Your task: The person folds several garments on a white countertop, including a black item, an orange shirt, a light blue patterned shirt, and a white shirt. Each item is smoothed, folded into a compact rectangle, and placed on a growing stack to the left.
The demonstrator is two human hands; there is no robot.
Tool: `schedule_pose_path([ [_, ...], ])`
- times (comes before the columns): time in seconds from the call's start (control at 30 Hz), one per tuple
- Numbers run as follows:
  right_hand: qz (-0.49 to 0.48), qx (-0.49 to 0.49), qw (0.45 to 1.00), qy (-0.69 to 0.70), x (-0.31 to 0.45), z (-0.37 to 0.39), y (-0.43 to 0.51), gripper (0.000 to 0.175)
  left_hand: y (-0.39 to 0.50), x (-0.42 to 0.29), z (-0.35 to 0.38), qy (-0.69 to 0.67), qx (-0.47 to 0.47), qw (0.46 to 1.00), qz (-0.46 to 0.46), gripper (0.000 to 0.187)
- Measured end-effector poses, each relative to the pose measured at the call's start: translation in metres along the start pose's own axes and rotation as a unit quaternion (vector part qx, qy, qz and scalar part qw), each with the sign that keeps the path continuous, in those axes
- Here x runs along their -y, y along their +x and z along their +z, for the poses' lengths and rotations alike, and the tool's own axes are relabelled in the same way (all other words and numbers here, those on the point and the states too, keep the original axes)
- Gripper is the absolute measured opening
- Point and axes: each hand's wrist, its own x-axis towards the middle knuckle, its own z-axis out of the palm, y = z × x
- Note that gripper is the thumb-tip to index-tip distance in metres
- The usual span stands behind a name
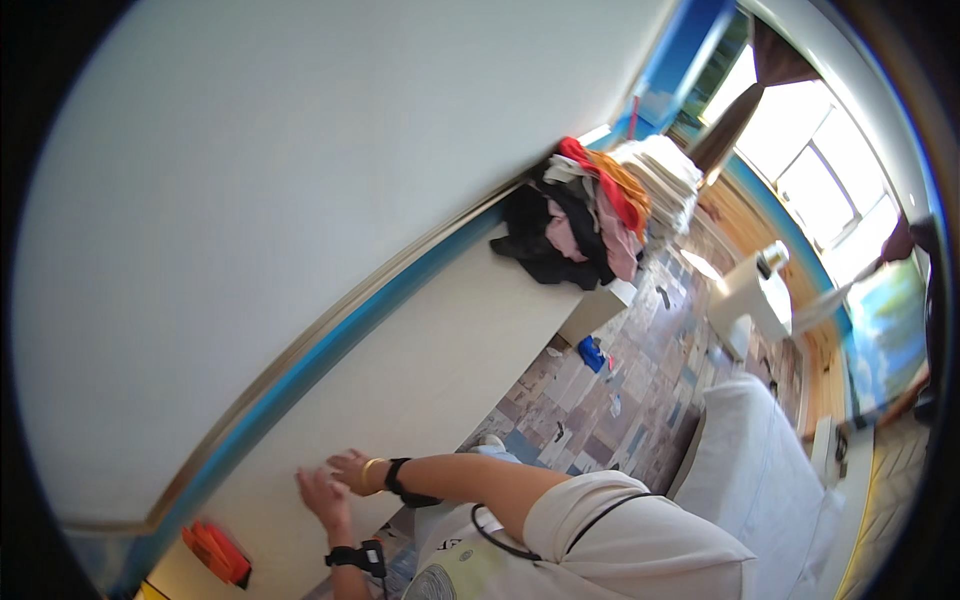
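My left hand (324,496) and my right hand (357,472) are close together at the near part of a long white tabletop (420,382). They overlap in view, and I cannot tell whether they touch each other or the surface. Both look empty, with fingers apart, though slightly blurred. A black strap with a small device (367,556) is on my left wrist. My right wrist has a gold bracelet (367,475) and a black band (395,477). To the left of my hands lies an orange-red item (217,553), perhaps folded fabric.
A pile of clothes (592,217) covers the tabletop's far end, beside a white stack (660,176). A white wall (262,225) borders the table. Scraps and a blue item (592,354) lie on the patterned floor (577,397). White-covered furniture (757,442) stands behind me at right.
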Motion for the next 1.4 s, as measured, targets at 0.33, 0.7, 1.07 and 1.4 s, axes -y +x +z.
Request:
schedule_pose_path([
  [0.33,0.184,-0.235,0.953,0.058,-0.193,-0.032,-0.176,0.044,0.08,-0.195,0.075,-0.129,0.197,0.955,0.182,0.047],
  [0.7,0.263,-0.7,0.664,-0.026,-0.405,-0.191,-0.396,0.031,0.183,-0.412,0.151,-0.171,0.248,0.915,0.269,0.028],
  [1.07,0.548,-0.592,0.585,-0.077,-0.581,-0.304,-0.533,0.034,0.226,-0.569,0.128,-0.234,0.266,0.889,0.291,0.026],
  [1.4,-0.056,-0.706,0.634,0.312,-0.436,-0.385,-0.454,0.012,0.269,-0.613,0.104,-0.468,0.333,0.804,0.156,0.039],
])
